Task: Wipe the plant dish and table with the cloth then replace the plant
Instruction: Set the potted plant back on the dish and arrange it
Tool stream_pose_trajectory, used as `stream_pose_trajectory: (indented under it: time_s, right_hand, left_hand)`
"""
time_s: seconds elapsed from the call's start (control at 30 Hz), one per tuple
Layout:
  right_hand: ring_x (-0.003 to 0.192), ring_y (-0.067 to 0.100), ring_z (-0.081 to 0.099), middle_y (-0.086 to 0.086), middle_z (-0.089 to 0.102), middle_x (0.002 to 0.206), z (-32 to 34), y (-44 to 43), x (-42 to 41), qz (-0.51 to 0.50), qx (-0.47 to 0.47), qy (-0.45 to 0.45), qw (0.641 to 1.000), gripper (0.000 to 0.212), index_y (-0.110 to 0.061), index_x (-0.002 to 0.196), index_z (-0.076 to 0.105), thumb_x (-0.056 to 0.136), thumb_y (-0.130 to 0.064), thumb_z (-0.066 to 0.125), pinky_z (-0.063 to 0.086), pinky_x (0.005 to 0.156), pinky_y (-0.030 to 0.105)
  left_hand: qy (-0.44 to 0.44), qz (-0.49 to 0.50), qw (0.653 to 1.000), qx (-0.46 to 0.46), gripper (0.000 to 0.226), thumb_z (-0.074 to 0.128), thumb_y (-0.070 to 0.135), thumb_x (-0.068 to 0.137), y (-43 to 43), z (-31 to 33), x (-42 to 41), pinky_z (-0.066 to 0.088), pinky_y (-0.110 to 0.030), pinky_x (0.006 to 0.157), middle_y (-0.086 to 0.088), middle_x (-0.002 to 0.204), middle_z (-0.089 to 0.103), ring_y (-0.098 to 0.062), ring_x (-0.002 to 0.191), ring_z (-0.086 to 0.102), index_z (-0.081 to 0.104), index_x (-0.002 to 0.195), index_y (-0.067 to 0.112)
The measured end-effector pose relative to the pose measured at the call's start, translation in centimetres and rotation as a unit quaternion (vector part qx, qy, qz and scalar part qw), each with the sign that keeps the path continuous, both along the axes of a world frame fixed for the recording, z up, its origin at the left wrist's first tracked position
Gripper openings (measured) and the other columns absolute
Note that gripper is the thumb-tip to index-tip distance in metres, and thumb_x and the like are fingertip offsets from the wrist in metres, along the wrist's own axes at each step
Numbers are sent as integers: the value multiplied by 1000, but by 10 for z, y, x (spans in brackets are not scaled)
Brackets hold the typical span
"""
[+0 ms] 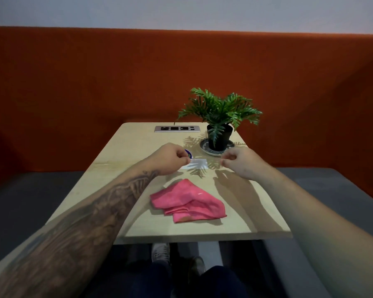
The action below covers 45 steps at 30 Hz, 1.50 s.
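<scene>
A green fern-like plant [220,109] in a black pot [221,134] stands on a patterned round dish [205,146] at the far right of the light wooden table [121,160]. A crumpled pink cloth [187,201] lies on the table nearer to me, untouched. My left hand [170,160] hovers over the table's middle with fingers curled, its fingertips close to a white slip [197,163]. My right hand [241,162] hangs loosely curled just in front of the dish, holding nothing.
A metal socket panel [177,128] is set into the table's far edge. A small round purple object [188,153] peeks out behind my left hand. An orange padded wall surrounds the booth, with grey bench seats on both sides. My legs and shoes show below the table.
</scene>
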State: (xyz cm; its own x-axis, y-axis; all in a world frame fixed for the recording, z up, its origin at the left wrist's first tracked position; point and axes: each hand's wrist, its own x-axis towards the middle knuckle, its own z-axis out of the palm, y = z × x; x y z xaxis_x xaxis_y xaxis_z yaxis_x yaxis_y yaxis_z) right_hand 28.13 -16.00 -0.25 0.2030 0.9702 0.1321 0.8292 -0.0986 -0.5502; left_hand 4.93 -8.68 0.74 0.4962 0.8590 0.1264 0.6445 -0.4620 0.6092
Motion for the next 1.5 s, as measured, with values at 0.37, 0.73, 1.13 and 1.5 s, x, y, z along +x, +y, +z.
stream_pose_trajectory:
  time_s: [0.37, 0.73, 1.13, 1.5]
  right_hand:
    - [76, 32, 65, 9, 68, 82, -3, 73, 61, -120, -70, 14, 990, 16, -13, 86, 68, 92, -27, 65, 57, 66, 39]
    - [29, 9, 52, 4, 59, 61, -18, 109, 80, -153, -127, 172, 965, 9, -11, 89, 56, 96, -7, 54, 36, 30, 14]
    - [29, 2, 51, 2, 58, 67, -20, 125, 37, -87, -86, 222, 967, 10, -10, 102, 58, 93, -4, 58, 37, 30, 13]
    - [45, 28, 42, 20, 53, 56, -14, 134, -47, -24, -99, 133, 986, 36, -5, 49, 50, 83, 5, 55, 34, 45, 30]
  left_hand:
    - [-29, 82, 986, -142, 21, 55, 13, 93, 70, -6, 68, 45, -23, 45, -18, 85, 76, -27, 65, 63, 72, 96, 2]
    - [27, 75, 988, -129, 39, 58, 24, 97, 95, -9, 104, 57, -33, 52, -20, 80, 75, -22, 49, 62, 73, 77, -6]
    - [-44, 146, 972, -177, 15, 69, 12, 85, 98, -2, 53, 38, -20, 40, -8, 57, 66, -17, 43, 53, 68, 71, 5]
    - [-48, 154, 974, -157, 30, 54, -1, 94, 93, -5, -28, 48, -30, 65, 12, 30, 51, -19, 59, 54, 51, 68, 14]
